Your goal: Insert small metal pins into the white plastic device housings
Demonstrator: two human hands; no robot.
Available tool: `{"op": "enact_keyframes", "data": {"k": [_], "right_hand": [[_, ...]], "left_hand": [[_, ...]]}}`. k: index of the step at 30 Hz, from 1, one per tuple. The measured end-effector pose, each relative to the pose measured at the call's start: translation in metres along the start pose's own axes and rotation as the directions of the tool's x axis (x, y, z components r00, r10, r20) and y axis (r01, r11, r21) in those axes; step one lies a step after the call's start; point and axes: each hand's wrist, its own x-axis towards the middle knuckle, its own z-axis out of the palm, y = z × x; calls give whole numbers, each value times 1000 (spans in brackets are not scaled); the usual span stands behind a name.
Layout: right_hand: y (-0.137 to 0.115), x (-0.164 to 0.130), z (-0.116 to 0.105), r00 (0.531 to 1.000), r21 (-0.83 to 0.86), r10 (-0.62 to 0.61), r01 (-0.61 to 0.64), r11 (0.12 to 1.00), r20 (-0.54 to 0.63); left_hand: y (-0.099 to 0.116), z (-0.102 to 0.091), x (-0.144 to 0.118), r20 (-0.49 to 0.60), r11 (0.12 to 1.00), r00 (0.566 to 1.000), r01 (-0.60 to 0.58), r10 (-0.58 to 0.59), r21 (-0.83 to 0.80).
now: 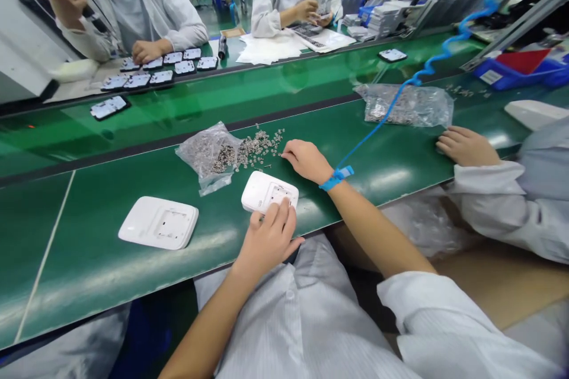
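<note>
My left hand (269,234) lies with its fingers stretched out over the near edge of a white plastic housing (256,189), which rests on the green bench. The housing has rounded corners and a rectangular recess with small slots. My right hand (309,161) is closed in a pinch at the right edge of a heap of small metal parts (258,147); what is between the fingertips is too small to make out. A blue wrist strap (336,178) circles my right wrist. The heap spills from a clear plastic bag (208,151) with more parts inside.
A second white housing (155,222) lies to the left. A blue coiled cord (415,78) stretches from the strap to the upper right. Another bag of parts (404,105) and a co-worker's hand (469,147) are at right. Across the bench, co-workers sit behind several black-framed white units (109,106).
</note>
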Motion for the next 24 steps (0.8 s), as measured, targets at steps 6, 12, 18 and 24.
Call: {"op": "enact_keyframes", "data": {"k": [6,12,18,24], "right_hand": [[-31,-59,-17,981,393,107,-36,919,-161],[-44,-70,-18,978,154,17,15,988,-208],[-46,-74,-15,978,38,12,-4,999,-210],[-44,-79,-11,973,56,12,1,998,-231]], "left_hand": [[22,6,27,-4,999,999,49,-49,13],[35,12,44,-88,998,995,52,-54,-23],[34,13,40,-96,996,994,47,-54,-72],[34,15,40,-100,993,993,44,-55,-107]]}}
